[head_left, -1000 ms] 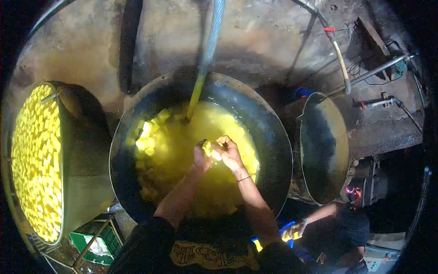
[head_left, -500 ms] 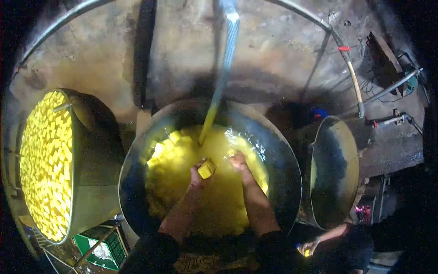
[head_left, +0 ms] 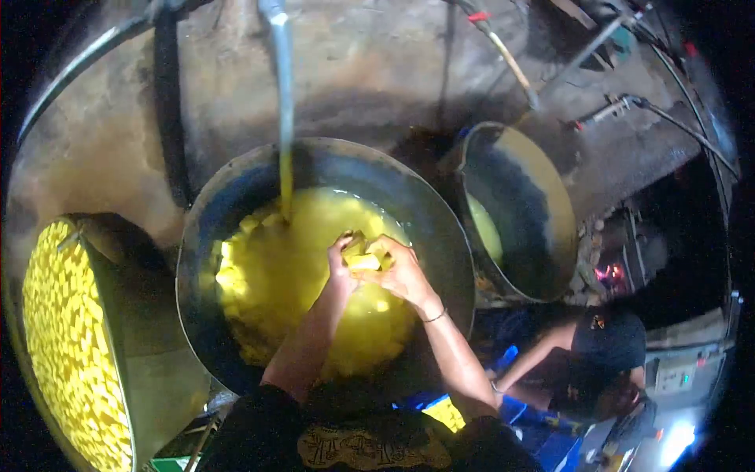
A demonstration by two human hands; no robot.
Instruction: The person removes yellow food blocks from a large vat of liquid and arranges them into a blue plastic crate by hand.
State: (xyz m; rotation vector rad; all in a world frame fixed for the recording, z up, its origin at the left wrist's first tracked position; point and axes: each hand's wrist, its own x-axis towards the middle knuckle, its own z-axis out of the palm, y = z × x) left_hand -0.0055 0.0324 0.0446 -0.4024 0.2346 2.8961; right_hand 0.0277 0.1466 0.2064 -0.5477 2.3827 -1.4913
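The middle vat (head_left: 435,236) is matt, probably metal.

The held piece (head_left: 363,262) is pale yellow on its lit face, olive in shade. Cloudy golden-yellow liquid (head_left: 307,307) colours the dark blue-grey vat (head_left: 440,244), with brighter yellow lumps (head_left: 230,271) by its left edge. The hose (head_left: 285,86) is grey-blue, turning yellow toward its lower end. Massed blocks (head_left: 67,338) are vivid yellow. A tan, dark-lettered print (head_left: 370,448) patterns the black shirt (head_left: 255,429); the wall (head_left: 377,63) is mottled brown and grey.

1 person (head_left: 609,342) near fire (head_left: 608,273), pale box (head_left: 676,375) beside.
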